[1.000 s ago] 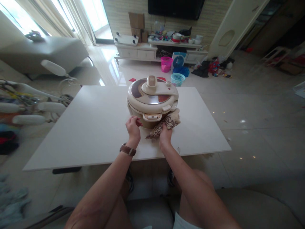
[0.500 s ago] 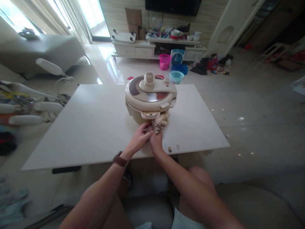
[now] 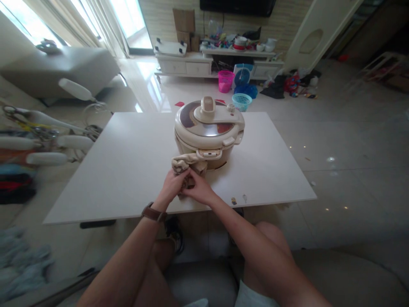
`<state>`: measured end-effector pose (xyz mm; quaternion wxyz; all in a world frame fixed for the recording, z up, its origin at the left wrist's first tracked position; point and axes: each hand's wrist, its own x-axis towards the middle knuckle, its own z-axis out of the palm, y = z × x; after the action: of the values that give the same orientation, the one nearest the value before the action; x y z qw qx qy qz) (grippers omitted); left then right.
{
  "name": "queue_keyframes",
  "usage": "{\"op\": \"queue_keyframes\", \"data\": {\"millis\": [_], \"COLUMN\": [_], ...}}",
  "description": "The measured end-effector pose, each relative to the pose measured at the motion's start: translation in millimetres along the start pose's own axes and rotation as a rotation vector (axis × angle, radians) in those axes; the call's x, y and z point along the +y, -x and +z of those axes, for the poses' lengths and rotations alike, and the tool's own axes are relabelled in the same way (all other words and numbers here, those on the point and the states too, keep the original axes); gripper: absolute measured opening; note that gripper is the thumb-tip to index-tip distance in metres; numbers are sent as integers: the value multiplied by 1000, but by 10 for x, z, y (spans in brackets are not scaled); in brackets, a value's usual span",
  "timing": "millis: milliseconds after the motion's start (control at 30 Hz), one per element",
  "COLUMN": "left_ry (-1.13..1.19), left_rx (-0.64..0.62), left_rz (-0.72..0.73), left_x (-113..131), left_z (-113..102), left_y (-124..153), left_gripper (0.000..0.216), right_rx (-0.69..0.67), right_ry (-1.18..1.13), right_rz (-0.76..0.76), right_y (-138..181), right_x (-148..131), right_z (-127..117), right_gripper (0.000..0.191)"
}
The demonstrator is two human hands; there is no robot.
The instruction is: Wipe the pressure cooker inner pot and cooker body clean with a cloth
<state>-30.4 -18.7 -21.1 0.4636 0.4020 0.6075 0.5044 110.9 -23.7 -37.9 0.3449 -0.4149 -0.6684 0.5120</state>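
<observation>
A beige electric pressure cooker (image 3: 204,138) stands upright on the white table (image 3: 131,166), its lid on. In front of it my two hands meet over a bunched beige cloth (image 3: 180,164) with brown patterning. My left hand (image 3: 172,184), with a brown-strapped watch on its wrist, is closed on the left side of the cloth. Pinched fingers of my right hand (image 3: 200,187) grip the cloth from the right. Part of the cloth lies hidden between the hands, and its upper end reaches close to the cooker's front; I cannot tell whether it touches.
Two small items, a yellow-and-dark figure (image 3: 234,200) and a pale one (image 3: 245,198), lie near the table's front edge. Behind the table are a turquoise basket (image 3: 242,102) and a pink basket (image 3: 225,82). White-padded metal frame parts (image 3: 75,89) stand at the left.
The cloth has shifted from the right of my hands to the left, and its folds have changed. Both hands have moved left with it. The whole view has shifted slightly.
</observation>
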Motion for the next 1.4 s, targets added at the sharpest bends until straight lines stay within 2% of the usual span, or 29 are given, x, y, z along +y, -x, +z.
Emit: {"op": "queue_keyframes", "data": {"millis": [67,167,233,300,400,467,533,667,800,900,967,1133,1333,1400], "left_ry": [122,319,432,504,556,577,592,644,676,669,656,659,640,580], "left_rx": [107,275,372,491,640,622,543,447,316,162,101,105,152,213], "left_rz": [-51,-92,-20,120,253,250,237,224,110,-2,-42,-24,-66,-111], "left_x": [-52,-103,-112,-107,-80,-41,20,192,330,364,361,324,227,164], "left_z": [-94,-294,-444,-566,-626,-583,-506,-374,-325,-325,-341,-419,-522,-555], "left_y": [-100,-275,-380,-454,-489,-469,-426,-289,-103,23,80,128,25,-26], "left_gripper": [48,41,37,37,41,43,44,40,35,36,37,37,40,45], "right_rx": [-33,20,92,165,259,301,309,252,109,16,28,199,218,280], "right_ry": [8,53,63,61,44,30,15,-145,-595,-819,-888,-994,-1105,-1079], "right_rz": [8,56,60,49,42,49,69,191,405,449,436,446,367,323], "right_y": [-27,-46,-46,-41,-35,-40,-57,-105,-102,-67,-55,-104,-226,-269], "right_x": [16,-22,-79,-136,-183,-181,-160,-128,-205,-294,-330,-319,-321,-312], "right_z": [-15,-65,-107,-154,-227,-273,-305,-297,-229,-175,-132,15,181,237], "right_gripper": [73,46,31,21,14,12,10,3,29,48,54,56,47,45]}}
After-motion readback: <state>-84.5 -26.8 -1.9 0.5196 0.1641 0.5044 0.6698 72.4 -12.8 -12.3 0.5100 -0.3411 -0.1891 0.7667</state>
